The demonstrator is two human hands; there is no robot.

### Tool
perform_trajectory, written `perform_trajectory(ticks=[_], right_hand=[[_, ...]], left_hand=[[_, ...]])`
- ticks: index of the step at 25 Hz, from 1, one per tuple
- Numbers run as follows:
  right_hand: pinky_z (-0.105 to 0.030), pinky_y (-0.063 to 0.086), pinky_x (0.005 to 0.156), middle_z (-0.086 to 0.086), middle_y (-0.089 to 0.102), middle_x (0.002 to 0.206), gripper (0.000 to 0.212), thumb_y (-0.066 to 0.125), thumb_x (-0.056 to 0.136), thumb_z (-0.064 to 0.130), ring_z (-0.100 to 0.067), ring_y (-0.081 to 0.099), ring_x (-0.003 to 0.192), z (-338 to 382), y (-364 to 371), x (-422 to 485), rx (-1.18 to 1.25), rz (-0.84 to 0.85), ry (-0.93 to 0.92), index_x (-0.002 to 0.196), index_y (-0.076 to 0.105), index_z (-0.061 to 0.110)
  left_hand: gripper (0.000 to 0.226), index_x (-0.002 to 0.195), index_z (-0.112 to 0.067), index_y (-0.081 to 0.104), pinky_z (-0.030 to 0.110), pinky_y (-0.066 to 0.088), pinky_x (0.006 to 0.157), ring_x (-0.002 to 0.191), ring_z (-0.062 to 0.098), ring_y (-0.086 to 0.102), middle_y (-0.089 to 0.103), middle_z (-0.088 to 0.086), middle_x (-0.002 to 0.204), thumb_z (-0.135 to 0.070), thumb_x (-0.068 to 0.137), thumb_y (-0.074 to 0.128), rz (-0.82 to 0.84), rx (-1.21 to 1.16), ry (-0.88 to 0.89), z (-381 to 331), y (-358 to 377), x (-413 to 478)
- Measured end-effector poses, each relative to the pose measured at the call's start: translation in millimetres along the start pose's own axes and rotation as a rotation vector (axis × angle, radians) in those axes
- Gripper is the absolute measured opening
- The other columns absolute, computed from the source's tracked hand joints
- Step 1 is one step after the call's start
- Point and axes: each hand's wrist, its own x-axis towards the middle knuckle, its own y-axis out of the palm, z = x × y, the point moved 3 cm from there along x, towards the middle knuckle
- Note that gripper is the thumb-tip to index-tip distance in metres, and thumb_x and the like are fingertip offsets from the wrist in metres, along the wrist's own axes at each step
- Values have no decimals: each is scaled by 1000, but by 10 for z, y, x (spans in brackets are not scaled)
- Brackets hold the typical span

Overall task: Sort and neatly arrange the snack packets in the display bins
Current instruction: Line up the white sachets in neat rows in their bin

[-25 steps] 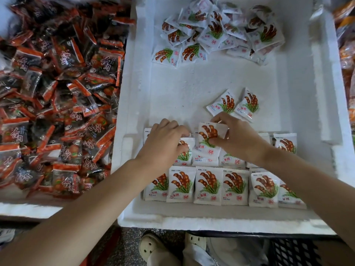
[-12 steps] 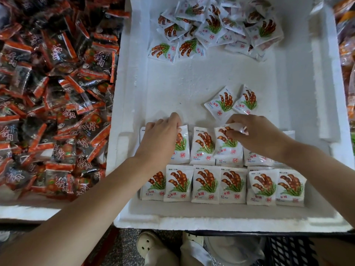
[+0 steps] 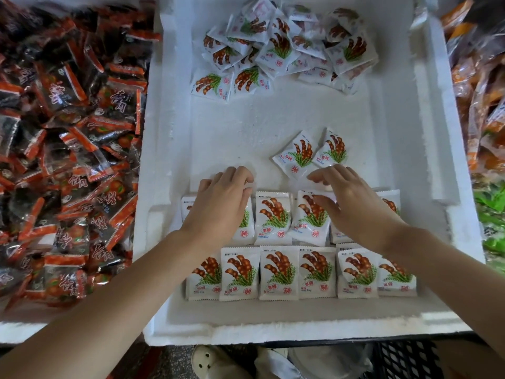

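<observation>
White foam, grainy and chalky, forms the open bin (image 3: 437, 132) in front of me, with thick walls and a stepped ledge on each side. Its snack packets are small glossy pillow squares with crimped ends, white with brown pods over green fern leaves.

Six of them lie flat side by side in the near row (image 3: 278, 272), edges touching, the two on the right slightly overlapped. The second row (image 3: 272, 217) lies just behind it, touching its far edge, and one packet there sits a little askew. Two loose packets (image 3: 299, 154) lie tilted on the bare foam floor past that row, corner to corner. At the far end a loose heap (image 3: 284, 47) is piled at all angles.

My left grip (image 3: 221, 203) lies palm down on the left end of the second row. Its fingers bend down over the far edge of the packets there, and I cannot tell whether they hold one or only press on it.

My right grip (image 3: 352, 206) is spread wide and flat, holding nothing. It covers the right part of the second row, thumb across the askew packet, fingertips near the closer loose packet.

Crinkly dark packets (image 3: 68, 132) with orange-red seams fill the bin on my left. Orange packets (image 3: 478, 91) crowd the right edge.
</observation>
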Motion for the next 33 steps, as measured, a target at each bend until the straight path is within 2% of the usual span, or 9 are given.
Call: perform_trajectory(ticks=[4, 11, 14, 16, 20, 22, 25, 28, 33], right_hand=[[-28, 36, 97, -8, 50, 125, 40, 56, 91, 13, -23, 49, 115, -282, -195, 294, 128, -164, 138, 130, 47, 9], [-37, 29, 106, -11, 41, 135, 73, 72, 78, 29, -28, 33, 127, -613, -158, 710, 55, -100, 331, 140, 35, 12], [-33, 38, 92, -10, 51, 121, 64, 77, 74, 30, -27, 45, 113, -617, -157, 689, 72, -130, 327, 127, 47, 10], [-30, 42, 78, -8, 58, 110, 55, 77, 74, 28, -24, 53, 98, -606, -185, 632, 120, -139, 333, 120, 50, 11], [-32, 45, 63, -9, 65, 93, 23, 66, 86, 23, -25, 58, 80, -471, -403, 483, 241, -337, 272, 100, 52, 10], [-16, 39, 52, -3, 62, 81, 13, 59, 91, 20, -8, 56, 68, -305, -548, 337, 360, -409, 213, 90, 49, 12], [-9, 38, 45, 12, 59, 72, 10, 53, 94, 21, 9, 56, 57, -15, -623, 32, 496, -312, 86, 89, 54, 12], [-10, 41, 45, 15, 61, 71, 8, 54, 92, 28, 5, 58, 54, 73, -465, -209, 421, -73, 26, 91, 59, 21], [-31, 52, 70, 6, 64, 86, 13, 51, 93, 35, -10, 62, 73, 29, -54, -411, 172, 254, 13, 91, 58, 25]], left_hand=[[30, 127, -10, 46, 32, 31, 94, 118, 23, 47, 49, 7, 128, -24, 101, 43, -21, -66, 7, -259, 5, 501], [50, 134, -8, 42, 36, 34, 102, 124, 29, 40, 43, 13, 132, -21, 91, 63, 54, -86, -61, -554, 247, 1139], [55, 129, -4, 49, 34, 41, 99, 118, 29, 46, 45, 16, 127, -17, 82, 73, 120, -201, -167, -507, 297, 1234], [42, 119, -3, 56, 30, 47, 86, 109, 28, 55, 54, 15, 120, -16, 83, 72, 137, -239, -164, -511, 301, 1240], [18, 99, -10, 49, 11, 45, 55, 85, 15, 59, 64, 6, 106, -14, 90, 64, -96, -368, -147, -562, -21, 1040], [19, 98, -15, 47, 10, 46, 55, 76, 8, 58, 65, 0, 96, -15, 90, 64, -239, -452, -150, -569, -259, 843], [17, 94, -18, 52, 7, 42, 55, 64, -8, 57, 61, -12, 79, -14, 87, 67, -234, -562, -141, -613, -440, 472], [19, 83, -22, 53, 8, 41, 50, 60, -8, 58, 62, -14, 75, -13, 85, 69, -65, -606, -144, -624, -407, 129], [11, 89, -18, 57, 9, 48, 55, 77, -7, 64, 65, -10, 88, -12, 87, 67, 228, -586, -151, -485, -97, -235]])
